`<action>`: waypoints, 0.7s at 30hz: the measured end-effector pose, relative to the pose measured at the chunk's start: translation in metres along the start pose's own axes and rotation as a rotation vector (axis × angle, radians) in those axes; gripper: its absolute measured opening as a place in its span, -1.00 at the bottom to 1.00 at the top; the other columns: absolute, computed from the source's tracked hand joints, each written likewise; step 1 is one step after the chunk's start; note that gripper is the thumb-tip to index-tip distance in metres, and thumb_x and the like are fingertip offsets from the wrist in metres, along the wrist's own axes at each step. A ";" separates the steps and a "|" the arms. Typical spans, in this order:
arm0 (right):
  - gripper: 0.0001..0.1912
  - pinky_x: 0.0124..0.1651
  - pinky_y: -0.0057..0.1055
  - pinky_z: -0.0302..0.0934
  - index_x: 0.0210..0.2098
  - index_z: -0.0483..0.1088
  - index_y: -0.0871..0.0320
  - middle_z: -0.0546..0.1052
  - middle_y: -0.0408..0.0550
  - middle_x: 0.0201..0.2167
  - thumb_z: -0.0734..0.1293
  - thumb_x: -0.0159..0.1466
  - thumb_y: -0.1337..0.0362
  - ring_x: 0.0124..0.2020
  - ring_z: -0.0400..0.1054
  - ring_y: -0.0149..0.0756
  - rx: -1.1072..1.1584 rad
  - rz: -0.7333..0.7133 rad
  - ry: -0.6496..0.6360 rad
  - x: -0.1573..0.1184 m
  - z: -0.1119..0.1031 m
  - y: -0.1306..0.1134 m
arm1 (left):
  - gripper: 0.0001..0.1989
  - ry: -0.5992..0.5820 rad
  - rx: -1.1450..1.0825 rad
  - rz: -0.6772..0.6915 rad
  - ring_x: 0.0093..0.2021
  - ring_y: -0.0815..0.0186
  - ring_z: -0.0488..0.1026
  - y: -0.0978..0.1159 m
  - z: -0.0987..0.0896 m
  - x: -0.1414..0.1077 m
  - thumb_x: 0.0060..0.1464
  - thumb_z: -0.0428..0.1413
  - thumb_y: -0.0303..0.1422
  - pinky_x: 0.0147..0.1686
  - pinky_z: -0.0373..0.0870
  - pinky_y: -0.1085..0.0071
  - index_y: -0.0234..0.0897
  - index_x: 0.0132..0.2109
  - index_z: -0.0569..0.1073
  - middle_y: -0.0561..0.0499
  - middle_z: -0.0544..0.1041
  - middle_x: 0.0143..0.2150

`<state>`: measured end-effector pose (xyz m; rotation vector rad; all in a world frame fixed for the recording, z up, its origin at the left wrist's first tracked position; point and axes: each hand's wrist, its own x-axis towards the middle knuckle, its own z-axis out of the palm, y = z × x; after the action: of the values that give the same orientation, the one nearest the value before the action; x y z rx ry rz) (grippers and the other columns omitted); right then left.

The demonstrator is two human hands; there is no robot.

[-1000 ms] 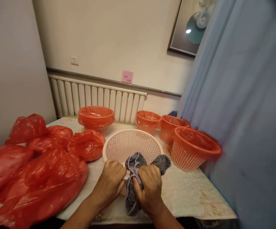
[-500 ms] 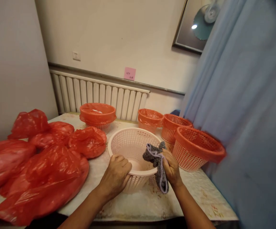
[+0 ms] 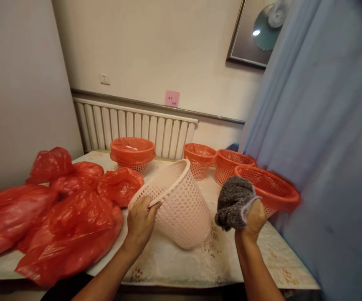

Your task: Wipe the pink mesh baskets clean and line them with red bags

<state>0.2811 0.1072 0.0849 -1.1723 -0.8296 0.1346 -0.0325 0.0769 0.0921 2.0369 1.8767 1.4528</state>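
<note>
A pale pink perforated basket (image 3: pixel 183 209) is tilted over the table, its mouth facing up and left. My left hand (image 3: pixel 141 219) is closed on its rim at the near left, thumb outside. To the right of the basket, my right hand (image 3: pixel 254 219) grips a dark grey cloth with a lilac edge (image 3: pixel 235 202). The cloth hangs bunched over the fingers and hides most of them. A gap separates the cloth from the basket.
Several filled red plastic bags (image 3: pixel 71 225) cover the table's left side. A red-lined basket (image 3: pixel 132 152) stands at the back. Three more stand at the right, the nearest (image 3: pixel 270 188) beside a blue curtain (image 3: pixel 321 125). A radiator (image 3: pixel 133 127) is behind the flowered tablecloth (image 3: pixel 181 267).
The pink basket has gone from upright to tilted, its base swinging right. My right hand has moved right and away from the basket with the cloth. My left hand has shifted left with the rim.
</note>
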 end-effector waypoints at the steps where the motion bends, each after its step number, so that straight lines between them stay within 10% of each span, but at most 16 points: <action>1: -0.64 -0.45 -0.45 0.00 -0.51 0.16 0.11 0.20 -0.27 -0.58 0.09 0.29 0.03 -0.53 0.07 -0.43 -0.037 -0.010 0.010 -0.007 0.001 -0.005 | -0.73 -0.022 -0.061 -0.083 -0.42 0.25 0.29 0.004 0.004 -0.004 0.15 -0.04 -0.25 -0.37 0.14 0.38 -0.21 -0.50 0.23 0.08 0.34 -0.50; 5: -0.65 -0.33 -0.44 0.10 -0.52 0.26 0.14 0.33 -0.20 -0.54 0.11 0.31 0.11 -0.45 0.19 -0.39 -0.235 -0.199 -0.208 -0.042 0.014 -0.014 | -0.72 -0.208 -0.342 -0.320 -0.47 0.28 0.33 0.013 0.025 -0.028 0.14 -0.06 -0.19 -0.44 0.15 0.44 -0.21 -0.48 0.24 0.14 0.31 -0.56; 12: -0.70 0.14 -0.09 0.11 -0.06 0.37 0.16 0.42 0.10 0.04 0.21 0.28 0.17 0.08 0.26 -0.13 -0.345 -0.586 -0.535 -0.075 0.034 0.009 | -0.69 -0.391 -0.583 -0.295 -0.37 0.24 0.41 0.000 0.042 -0.054 0.14 -0.09 -0.15 -0.35 0.32 0.41 -0.27 -0.31 0.39 0.06 0.44 -0.43; 21: -0.66 0.23 -0.05 0.03 0.01 0.35 0.15 0.42 0.04 0.08 0.10 0.32 0.38 0.13 0.26 -0.23 -0.342 -0.591 -0.627 -0.093 0.039 -0.003 | -0.61 -0.455 -0.651 -0.248 -0.29 0.19 0.45 -0.006 0.050 -0.058 0.16 -0.09 -0.12 -0.22 0.38 0.33 -0.35 -0.19 0.46 -0.02 0.54 -0.34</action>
<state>0.1904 0.0889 0.0460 -1.1609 -1.7760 -0.1452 0.0022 0.0601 0.0255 1.5773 1.2112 1.1881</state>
